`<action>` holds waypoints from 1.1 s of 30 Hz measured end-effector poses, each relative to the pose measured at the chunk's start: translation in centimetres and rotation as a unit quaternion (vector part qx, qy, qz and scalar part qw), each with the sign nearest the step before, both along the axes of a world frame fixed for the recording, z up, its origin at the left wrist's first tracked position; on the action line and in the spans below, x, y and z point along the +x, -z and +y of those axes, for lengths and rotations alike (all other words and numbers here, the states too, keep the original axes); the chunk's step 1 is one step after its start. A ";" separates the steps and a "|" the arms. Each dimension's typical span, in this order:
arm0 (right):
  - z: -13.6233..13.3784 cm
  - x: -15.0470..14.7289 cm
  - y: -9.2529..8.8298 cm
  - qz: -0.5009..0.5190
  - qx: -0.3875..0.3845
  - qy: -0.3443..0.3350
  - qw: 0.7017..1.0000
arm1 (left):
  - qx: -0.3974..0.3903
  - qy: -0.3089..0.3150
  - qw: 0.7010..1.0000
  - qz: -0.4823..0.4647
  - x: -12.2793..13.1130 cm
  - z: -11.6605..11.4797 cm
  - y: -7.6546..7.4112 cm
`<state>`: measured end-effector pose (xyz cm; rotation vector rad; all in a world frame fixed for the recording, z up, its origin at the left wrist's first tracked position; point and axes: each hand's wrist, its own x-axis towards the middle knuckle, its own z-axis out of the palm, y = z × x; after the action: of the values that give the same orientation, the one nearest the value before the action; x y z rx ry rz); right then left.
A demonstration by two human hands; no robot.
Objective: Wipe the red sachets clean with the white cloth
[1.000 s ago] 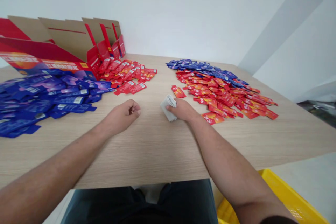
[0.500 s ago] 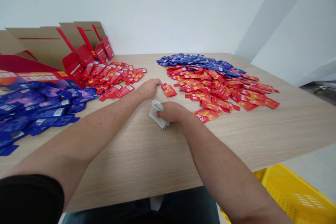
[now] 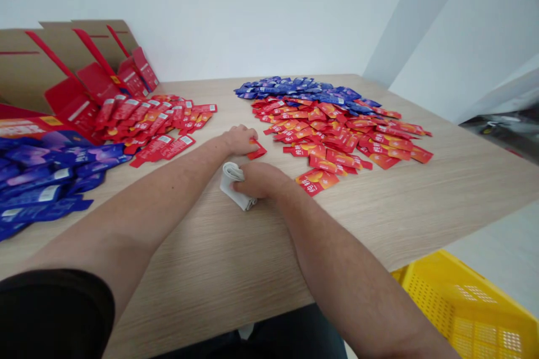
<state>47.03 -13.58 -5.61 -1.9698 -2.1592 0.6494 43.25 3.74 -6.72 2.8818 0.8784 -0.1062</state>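
Note:
My left hand reaches across the wooden table and closes on a single red sachet that lies apart from the heaps. My right hand rests on the table just behind it, fingers wrapped round a folded white cloth. A mixed heap of red and orange sachets spreads to the right of both hands, with blue sachets along its far side.
A second red sachet pile lies at the left centre, a blue sachet pile at the far left. Open red cardboard cartons stand against the back wall. A yellow plastic crate sits on the floor at the lower right.
My left hand reached forward from the middle of the table to the lone red sachet and closed on it. The right hand stayed on the white cloth.

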 end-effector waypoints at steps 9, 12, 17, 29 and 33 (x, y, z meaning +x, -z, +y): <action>-1.1 0.3 -1.4 0.054 -0.043 -0.032 0.997 | 0.061 -0.053 0.992 -0.093 -9.5 -3.1 1.3; -1.5 0.8 -1.6 0.089 -0.063 -0.019 0.994 | 0.019 -0.110 0.982 -0.152 -12.7 -5.7 1.1; -1.6 1.1 -1.3 0.155 -0.062 0.008 0.986 | -0.125 -0.114 0.970 -0.175 -17.4 -9.3 -0.6; -1.3 -1.0 -0.1 0.215 0.020 0.084 0.973 | -0.241 -0.161 0.902 -0.320 -20.9 -10.2 1.0; -1.3 -1.7 0.2 0.220 0.016 0.065 0.973 | -0.272 -0.171 0.882 -0.346 -20.8 -10.2 0.8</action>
<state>45.31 -14.89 -5.80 -1.7293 -1.7509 0.9190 22.43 -6.47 -7.57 1.9694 0.9720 0.5771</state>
